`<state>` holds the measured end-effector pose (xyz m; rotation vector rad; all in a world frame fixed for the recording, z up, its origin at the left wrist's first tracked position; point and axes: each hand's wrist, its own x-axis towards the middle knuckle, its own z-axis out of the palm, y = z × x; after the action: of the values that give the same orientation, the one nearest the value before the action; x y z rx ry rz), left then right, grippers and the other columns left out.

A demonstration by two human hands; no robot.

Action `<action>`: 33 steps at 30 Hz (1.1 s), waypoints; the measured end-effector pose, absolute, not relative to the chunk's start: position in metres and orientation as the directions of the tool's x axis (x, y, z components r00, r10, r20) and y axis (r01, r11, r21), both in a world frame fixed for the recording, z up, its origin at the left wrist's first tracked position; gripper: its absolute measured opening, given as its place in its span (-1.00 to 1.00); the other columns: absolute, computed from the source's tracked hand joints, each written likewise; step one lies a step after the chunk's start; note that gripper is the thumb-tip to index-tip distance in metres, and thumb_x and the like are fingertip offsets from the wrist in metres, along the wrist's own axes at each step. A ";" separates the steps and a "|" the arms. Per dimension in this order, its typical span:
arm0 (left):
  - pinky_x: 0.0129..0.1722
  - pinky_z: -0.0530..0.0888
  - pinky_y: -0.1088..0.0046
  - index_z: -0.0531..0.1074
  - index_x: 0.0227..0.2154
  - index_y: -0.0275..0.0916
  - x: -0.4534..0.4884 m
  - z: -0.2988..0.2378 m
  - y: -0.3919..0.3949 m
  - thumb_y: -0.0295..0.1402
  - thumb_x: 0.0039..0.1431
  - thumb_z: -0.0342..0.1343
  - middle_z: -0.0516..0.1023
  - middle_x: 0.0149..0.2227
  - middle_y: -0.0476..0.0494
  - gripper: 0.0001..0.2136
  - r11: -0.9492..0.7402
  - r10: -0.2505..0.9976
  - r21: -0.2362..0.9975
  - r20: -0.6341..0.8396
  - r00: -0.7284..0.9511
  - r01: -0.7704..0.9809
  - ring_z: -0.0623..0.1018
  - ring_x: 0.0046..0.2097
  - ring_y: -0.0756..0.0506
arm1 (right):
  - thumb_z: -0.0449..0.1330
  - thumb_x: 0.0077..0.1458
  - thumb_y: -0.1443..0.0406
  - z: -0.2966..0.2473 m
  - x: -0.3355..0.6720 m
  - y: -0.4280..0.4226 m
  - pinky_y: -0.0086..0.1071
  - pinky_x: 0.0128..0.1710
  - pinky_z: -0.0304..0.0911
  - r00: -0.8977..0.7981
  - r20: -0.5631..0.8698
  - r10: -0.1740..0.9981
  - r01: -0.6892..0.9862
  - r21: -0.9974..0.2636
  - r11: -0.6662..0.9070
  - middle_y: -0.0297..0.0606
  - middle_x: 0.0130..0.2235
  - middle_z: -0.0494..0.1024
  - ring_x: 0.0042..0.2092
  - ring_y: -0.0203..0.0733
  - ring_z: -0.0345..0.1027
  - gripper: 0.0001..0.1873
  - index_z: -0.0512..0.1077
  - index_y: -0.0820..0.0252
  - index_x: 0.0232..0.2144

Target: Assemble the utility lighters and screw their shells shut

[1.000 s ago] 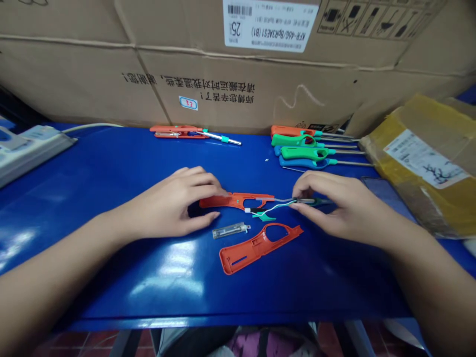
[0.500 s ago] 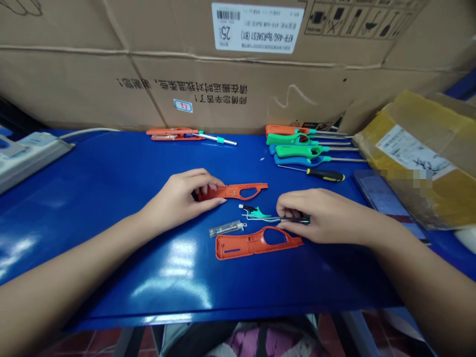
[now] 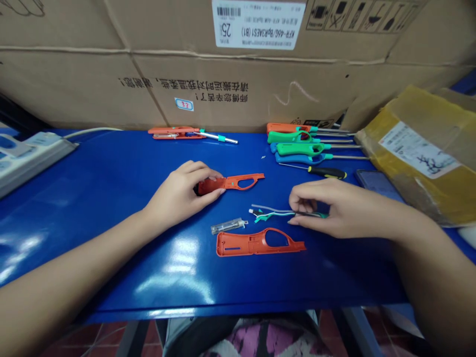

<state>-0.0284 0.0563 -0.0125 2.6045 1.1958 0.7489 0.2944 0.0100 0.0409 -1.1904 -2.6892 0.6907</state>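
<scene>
Pinched between the thumb and fingers of my left hand [image 3: 186,188] is an orange lighter casing half [image 3: 230,183], its trigger-loop end pointing right. My right hand [image 3: 322,206] grips a lighter's inner assembly [image 3: 273,213], made up of thin wires, a clear tube, a green trigger and a black igniter with a white tip. The rest of that assembly is hidden by the fingers. A clear fuel tank [image 3: 227,226] lies on the blue table between the hands. Just below it rests the other orange casing half [image 3: 241,243], hollow side up.
At the back stands a partly opened orange lighter [image 3: 174,133]. Several coloured lighters [image 3: 297,148] lie at the back right, with a screwdriver [image 3: 327,172] in front. A phone [image 3: 375,182], a taped box [image 3: 416,144] and a power strip [image 3: 35,153] flank the table [image 3: 156,272].
My right hand has moved slightly right and up, turning the inner assembly so its wires and clear tube show. My left hand has raised and tilted its casing half a little.
</scene>
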 end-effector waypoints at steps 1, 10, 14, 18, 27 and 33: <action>-0.06 0.46 0.26 0.55 -0.12 -0.21 -0.027 -0.010 0.054 -0.18 0.29 0.16 0.59 -0.15 -0.17 -0.76 -0.673 0.734 0.323 0.400 0.548 0.666 0.51 -0.08 -0.16 | 0.21 0.19 0.21 0.043 0.296 0.010 -0.42 -0.43 0.13 -0.682 -0.043 0.730 0.665 -0.454 0.594 -0.40 -0.45 0.39 -0.43 -0.32 0.21 -0.80 0.29 0.11 -0.42; 0.03 0.44 0.14 0.54 -0.09 -0.21 0.015 0.008 0.013 -0.16 0.28 0.17 0.59 -0.12 -0.18 -0.73 -0.742 0.655 0.343 0.186 0.732 0.577 0.51 -0.05 -0.20 | 0.24 0.17 0.16 0.048 0.310 0.016 -0.41 -0.42 0.16 -0.635 -0.077 0.769 0.725 -0.402 0.559 -0.40 -0.44 0.41 -0.44 -0.31 0.22 -0.77 0.33 0.11 -0.43; 0.00 0.47 0.14 0.55 -0.14 -0.27 0.040 0.009 0.015 -0.12 0.25 0.22 0.57 -0.17 -0.22 -0.69 -0.703 0.680 0.371 0.104 0.726 0.606 0.52 -0.04 -0.24 | 0.22 0.16 0.17 0.049 0.315 0.015 -0.41 -0.46 0.13 -0.571 -0.290 0.768 0.807 -0.367 0.462 -0.39 -0.45 0.41 -0.45 -0.30 0.21 -0.74 0.28 0.11 -0.49; -0.10 0.49 0.21 0.55 -0.22 -0.28 0.055 0.010 0.025 -0.27 0.20 0.28 0.57 -0.23 -0.17 -0.81 -0.670 0.703 0.377 0.044 0.710 0.639 0.54 -0.11 -0.22 | 0.19 0.16 0.14 0.047 0.318 0.016 -0.39 -0.45 0.09 -0.527 -0.416 0.741 0.847 -0.329 0.418 -0.39 -0.43 0.42 -0.43 -0.27 0.20 -0.74 0.26 0.10 -0.47; -0.15 0.48 0.27 0.56 -0.24 -0.25 0.039 0.019 0.039 -0.33 0.16 0.32 0.60 -0.22 -0.13 -0.85 -0.679 0.708 0.385 0.115 0.697 0.625 0.57 -0.13 -0.18 | 0.18 0.17 0.16 0.048 0.316 0.011 -0.36 -0.45 0.09 -0.535 -0.441 0.720 0.841 -0.357 0.407 -0.39 -0.40 0.46 -0.42 -0.26 0.23 -0.77 0.28 0.10 -0.47; -0.19 0.51 0.39 0.56 -0.18 -0.31 0.031 0.022 0.028 -0.35 0.20 0.30 0.64 -0.24 -0.12 -0.82 -0.783 0.616 0.402 0.397 0.680 0.475 0.58 -0.20 -0.08 | 0.29 0.12 -0.02 0.039 0.297 0.010 -0.26 -0.12 0.29 -0.609 -0.108 0.786 0.677 -0.588 0.443 -0.27 -0.13 0.53 -0.13 -0.16 0.38 -0.61 0.46 0.10 -0.15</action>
<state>0.0314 0.0284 0.0216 2.6283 0.8717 0.7643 0.2968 0.0097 0.0394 -1.2870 -2.5103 0.8965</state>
